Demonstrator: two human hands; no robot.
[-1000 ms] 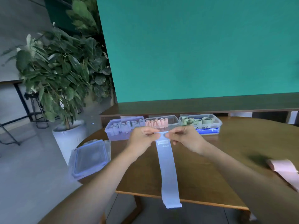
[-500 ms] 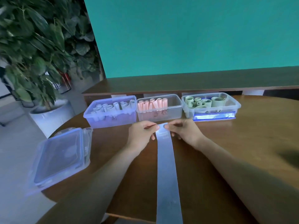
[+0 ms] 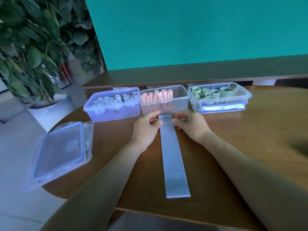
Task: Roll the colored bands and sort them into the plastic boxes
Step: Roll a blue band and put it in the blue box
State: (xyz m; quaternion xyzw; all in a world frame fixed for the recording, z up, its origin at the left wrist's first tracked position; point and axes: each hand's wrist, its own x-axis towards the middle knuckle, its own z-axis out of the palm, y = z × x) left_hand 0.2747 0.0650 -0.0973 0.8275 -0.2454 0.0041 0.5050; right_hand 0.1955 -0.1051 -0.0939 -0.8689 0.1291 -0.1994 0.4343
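Observation:
A long pale blue band (image 3: 172, 155) lies flat and unrolled on the wooden table (image 3: 250, 130), running from near the table's front edge up toward the boxes. My left hand (image 3: 146, 129) pinches the left edge of its far end, and my right hand (image 3: 190, 125) pinches the right edge. Behind my hands stand three plastic boxes in a row. The left box (image 3: 111, 112) holds pale blue rolls, the middle box (image 3: 180, 104) holds pink rolls, and the right box (image 3: 221, 104) holds green rolls.
A stack of clear box lids (image 3: 61, 152) hangs over the table's left edge. A potted plant in a white pot (image 3: 50, 110) stands on the floor to the left. A low wooden shelf (image 3: 183, 75) and a teal wall sit behind the boxes.
The band hung over the table's front edge from my raised hands; now it lies flat on the table, further in. My hands have lowered to the tabletop, and the view has tilted down.

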